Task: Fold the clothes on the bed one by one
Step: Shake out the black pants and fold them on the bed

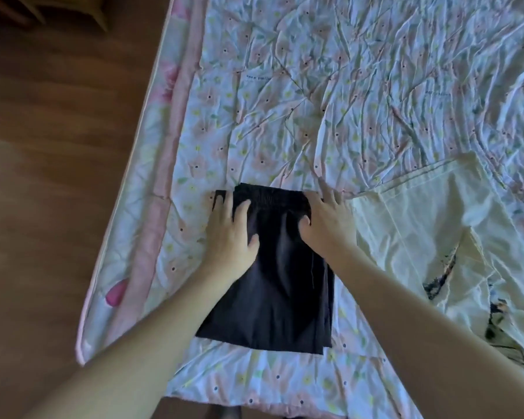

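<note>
Rumpled floral bed (360,86) — folded black garment (272,285), cream garment (421,225) beside.

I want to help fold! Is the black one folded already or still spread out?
Folded, at least partly. The black garment lies as a compact rectangle with layered edges along its right side, and both hands press flat on its top end.

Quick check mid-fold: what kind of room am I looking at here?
Most likely a home bedroom: a bed with a floral quilt, wood floor beside it, and clothes laid out, dark shorts and a cream garment.
</note>
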